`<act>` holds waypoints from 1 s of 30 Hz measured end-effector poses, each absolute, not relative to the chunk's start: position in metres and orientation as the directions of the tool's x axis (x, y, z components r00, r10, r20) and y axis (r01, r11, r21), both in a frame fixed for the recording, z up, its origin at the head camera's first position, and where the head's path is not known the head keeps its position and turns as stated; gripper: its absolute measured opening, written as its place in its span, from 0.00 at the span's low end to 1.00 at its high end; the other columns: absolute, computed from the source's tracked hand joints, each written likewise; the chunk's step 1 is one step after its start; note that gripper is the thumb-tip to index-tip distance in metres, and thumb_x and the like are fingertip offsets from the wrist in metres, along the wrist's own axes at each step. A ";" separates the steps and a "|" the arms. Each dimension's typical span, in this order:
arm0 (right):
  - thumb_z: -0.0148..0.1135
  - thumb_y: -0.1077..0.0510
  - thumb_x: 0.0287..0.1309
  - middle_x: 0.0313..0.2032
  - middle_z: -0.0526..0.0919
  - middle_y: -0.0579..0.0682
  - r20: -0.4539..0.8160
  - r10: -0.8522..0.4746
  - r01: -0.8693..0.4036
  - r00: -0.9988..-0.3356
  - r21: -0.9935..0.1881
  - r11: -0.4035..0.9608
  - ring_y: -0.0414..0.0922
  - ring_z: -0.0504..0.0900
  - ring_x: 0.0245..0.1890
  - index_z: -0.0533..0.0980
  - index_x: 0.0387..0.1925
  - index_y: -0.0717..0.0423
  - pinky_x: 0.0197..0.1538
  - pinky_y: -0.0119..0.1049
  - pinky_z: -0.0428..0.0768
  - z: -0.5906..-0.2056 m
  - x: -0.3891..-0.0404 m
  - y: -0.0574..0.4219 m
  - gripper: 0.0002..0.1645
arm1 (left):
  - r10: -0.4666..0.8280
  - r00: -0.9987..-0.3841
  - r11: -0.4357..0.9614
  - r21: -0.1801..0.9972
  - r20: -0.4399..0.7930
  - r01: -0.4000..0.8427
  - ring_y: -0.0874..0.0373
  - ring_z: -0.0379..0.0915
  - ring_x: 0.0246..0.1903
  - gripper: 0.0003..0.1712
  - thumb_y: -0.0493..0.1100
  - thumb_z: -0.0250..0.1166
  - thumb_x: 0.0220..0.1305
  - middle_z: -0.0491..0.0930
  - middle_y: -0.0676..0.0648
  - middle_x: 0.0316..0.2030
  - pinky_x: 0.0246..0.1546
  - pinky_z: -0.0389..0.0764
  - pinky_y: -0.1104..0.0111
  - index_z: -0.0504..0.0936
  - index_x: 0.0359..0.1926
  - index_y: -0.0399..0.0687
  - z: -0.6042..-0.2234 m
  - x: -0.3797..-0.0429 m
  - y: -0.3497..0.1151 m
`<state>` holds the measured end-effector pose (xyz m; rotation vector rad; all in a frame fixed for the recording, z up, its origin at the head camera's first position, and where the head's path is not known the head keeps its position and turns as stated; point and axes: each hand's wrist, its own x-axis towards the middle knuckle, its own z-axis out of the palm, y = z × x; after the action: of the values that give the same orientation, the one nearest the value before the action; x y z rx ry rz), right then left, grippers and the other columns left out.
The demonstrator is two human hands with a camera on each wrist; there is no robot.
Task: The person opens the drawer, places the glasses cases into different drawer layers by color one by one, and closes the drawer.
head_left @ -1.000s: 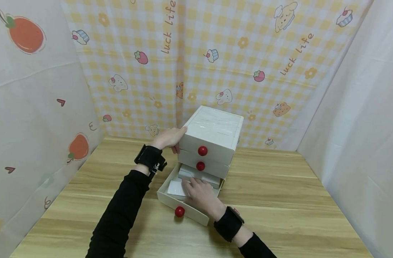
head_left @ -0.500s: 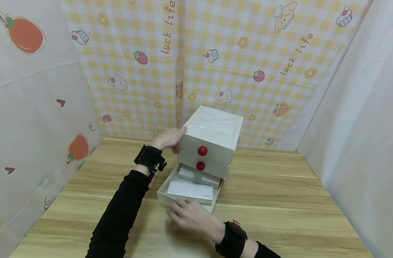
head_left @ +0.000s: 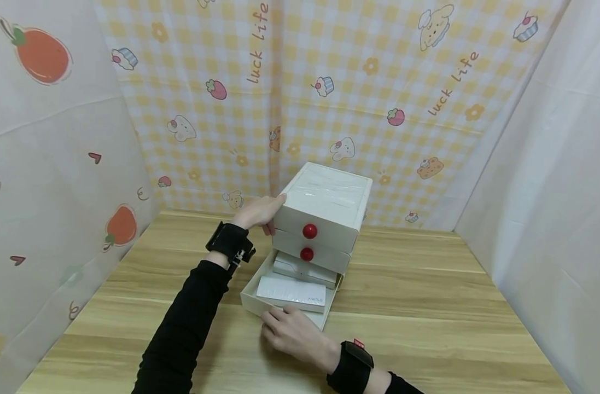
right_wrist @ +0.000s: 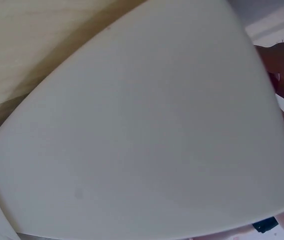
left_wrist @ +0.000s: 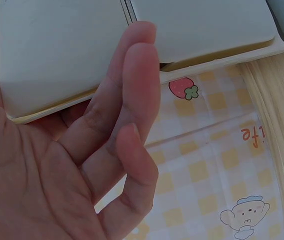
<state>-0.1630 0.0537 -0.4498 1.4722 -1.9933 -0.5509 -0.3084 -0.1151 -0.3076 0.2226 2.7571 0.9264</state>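
Observation:
A white three-drawer storage box (head_left: 324, 197) with red ball knobs stands on the wooden table, its bottom drawer (head_left: 252, 301) pulled out. My left hand (head_left: 257, 212) rests against the box's left side near the front upper corner; its fingers lie fairly straight along the side in the left wrist view. My right hand (head_left: 295, 335) is at the bottom drawer's front, fingers curled over the spot of its knob, which is hidden in the head view. Inside the drawer lie a flat white box (head_left: 291, 291) with small print and another white box (head_left: 304, 267) behind it.
The top drawer's knob (head_left: 309, 231) and the middle drawer's knob (head_left: 307, 254) face the front, both drawers closed. Wooden tabletop (head_left: 427, 306) surrounds the storage box. A yellow checked cloth (head_left: 359, 109) hangs behind, with white cloths at the sides.
My right hand has come out of the bottom drawer, off the flat white box, and moved to the drawer's front, over the knob. My left hand has stayed in place.

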 end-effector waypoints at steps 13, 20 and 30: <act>0.53 0.57 0.60 0.37 0.77 0.39 0.329 -0.925 -0.708 -0.187 0.607 0.359 0.36 0.75 0.37 0.79 0.38 0.44 0.36 0.27 0.74 -0.444 -0.173 0.060 0.09 | 0.216 -0.963 0.788 0.611 -0.159 0.076 0.49 0.83 0.24 0.45 0.67 0.26 0.69 0.84 0.44 0.20 0.47 0.76 0.56 0.75 0.56 0.38 -0.308 -0.308 -0.115; 0.55 0.60 0.56 0.36 0.76 0.41 0.360 -0.910 -0.670 -0.208 0.625 0.401 0.38 0.76 0.39 0.79 0.35 0.43 0.36 0.27 0.74 -0.440 -0.187 0.070 0.09 | 0.222 -0.963 0.785 0.614 -0.154 0.083 0.50 0.82 0.23 0.45 0.67 0.26 0.70 0.84 0.43 0.20 0.39 0.76 0.62 0.74 0.58 0.38 -0.308 -0.308 -0.116; 0.53 0.59 0.57 0.40 0.79 0.42 0.389 -0.885 -0.645 -0.255 0.614 0.456 0.40 0.75 0.41 0.80 0.35 0.44 0.39 0.29 0.73 -0.457 -0.211 0.081 0.10 | 0.224 -0.961 0.784 0.615 -0.162 0.079 0.50 0.82 0.23 0.45 0.66 0.26 0.70 0.84 0.43 0.21 0.34 0.75 0.66 0.75 0.57 0.37 -0.307 -0.308 -0.115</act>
<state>-0.2107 0.0813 -0.4571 1.2745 -1.9969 -0.4325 -0.3082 -0.1152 -0.3072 0.2374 2.7498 0.9331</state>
